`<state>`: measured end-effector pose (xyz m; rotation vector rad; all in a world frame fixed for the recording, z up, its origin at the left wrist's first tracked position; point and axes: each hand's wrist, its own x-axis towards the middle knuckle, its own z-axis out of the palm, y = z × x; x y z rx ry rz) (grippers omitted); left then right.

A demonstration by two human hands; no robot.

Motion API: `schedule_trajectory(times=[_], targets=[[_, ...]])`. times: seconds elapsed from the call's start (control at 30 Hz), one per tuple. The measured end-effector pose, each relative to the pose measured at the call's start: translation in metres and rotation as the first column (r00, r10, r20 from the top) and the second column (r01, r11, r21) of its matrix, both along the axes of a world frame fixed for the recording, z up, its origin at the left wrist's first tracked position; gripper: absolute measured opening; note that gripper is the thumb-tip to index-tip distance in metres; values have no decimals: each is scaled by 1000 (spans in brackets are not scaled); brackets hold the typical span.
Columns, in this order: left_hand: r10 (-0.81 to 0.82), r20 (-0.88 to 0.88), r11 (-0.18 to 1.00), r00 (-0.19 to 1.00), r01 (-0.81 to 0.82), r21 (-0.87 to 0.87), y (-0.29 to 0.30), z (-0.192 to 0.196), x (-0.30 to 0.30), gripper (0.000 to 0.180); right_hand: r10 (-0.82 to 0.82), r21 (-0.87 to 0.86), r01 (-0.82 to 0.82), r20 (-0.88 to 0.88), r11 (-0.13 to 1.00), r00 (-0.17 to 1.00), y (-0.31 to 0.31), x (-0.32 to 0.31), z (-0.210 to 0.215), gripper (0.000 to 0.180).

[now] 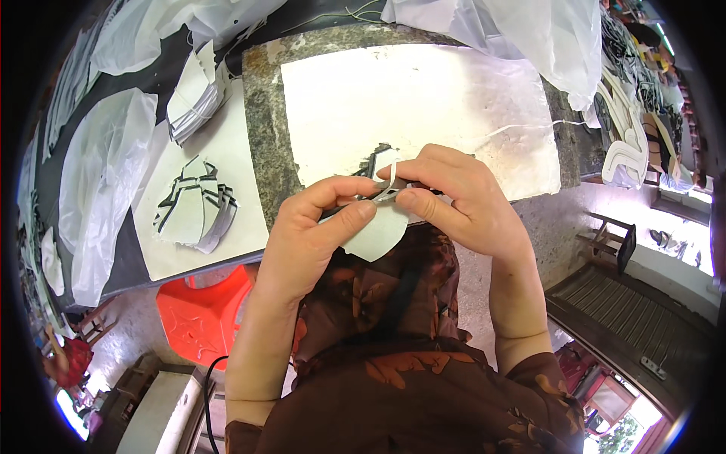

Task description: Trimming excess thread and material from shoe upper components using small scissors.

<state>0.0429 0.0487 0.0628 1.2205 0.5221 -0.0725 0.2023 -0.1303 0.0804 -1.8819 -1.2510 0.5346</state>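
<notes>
My left hand (321, 219) and my right hand (465, 197) meet over the near edge of the work surface. Between their pinched thumbs and fingers is a pale shoe-upper piece (378, 233), its rounded part hanging below the fingertips. Dark strap-like edging runs along it, partly covered by my fingers. A narrow white strip (393, 172) stands up between the fingertips, near my right index finger. Just beyond the hands, a dark strap end (370, 163) lies over the white sheet. To the left, several similar pale pieces with black straps (189, 212) lie stacked.
A white sheet (408, 91) covers much of a speckled stone slab (265, 121). Another bundle of pale pieces (195, 102) sits at the upper left, beside clear plastic bags (106, 181). More plastic (529, 38) hangs over the far right. A red stool (200, 318) stands below the table.
</notes>
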Motion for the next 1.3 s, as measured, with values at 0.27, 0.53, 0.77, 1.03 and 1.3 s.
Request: schedule_trajectory(times=[0.27,0.53,0.77,1.03,1.3], targets=[[-3,25,998,1000,4,-60,-2,-2,3,25,58,60,-65,116,996,992,1,5,-3,32],[-26,14,998,1000,27,-48,-2,-3,7,23,27,34,-31,103,999,994,-1,7,-8,28],[13,29,998,1000,-11,-59,-3,4,8,24,-177,-33,181,-429,983,886,4,2,-3,25],[-37,-25,993,999,40,114,5,1,-7,19,-225,-114,194,-484,974,846,11,-14,2,9],[53,80,741,995,-93,665,38,33,-72,13,-119,-43,112,-453,993,883,40,-58,-7,7]])
